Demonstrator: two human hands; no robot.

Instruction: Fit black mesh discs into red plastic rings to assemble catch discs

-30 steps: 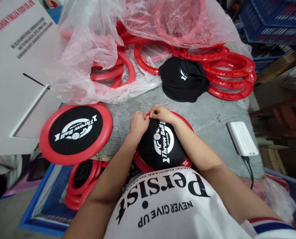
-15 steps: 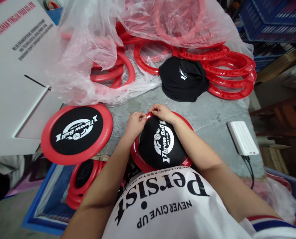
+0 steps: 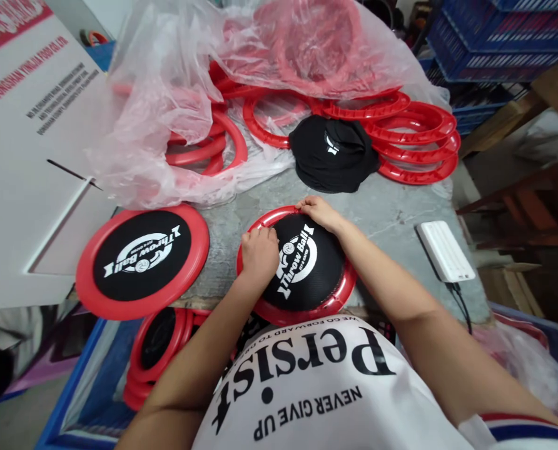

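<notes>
1. Disc [image 3: 314,284]: at the near edge of the tabletop [image 3: 377,225]; cover appears mostly seated.
2. Left hand [image 3: 259,253]: grip curled on disc edge. Right hand [image 3: 320,212]: fingers at far rim; grasp unclear.
3. Left-side disc [image 3: 142,259]: covered. Remaining: bare rings [image 3: 415,140], black cloth [image 3: 333,159].

The scene was viewed by one camera worn on the head, pointed forward and down. The shirt [image 3: 302,387] was seen from above, very near, at the bottom edge; the left hand [image 3: 260,253] and right hand [image 3: 322,214] were framed mid-picture, with the surface [image 3: 386,231] stretched out beyond them.
</notes>
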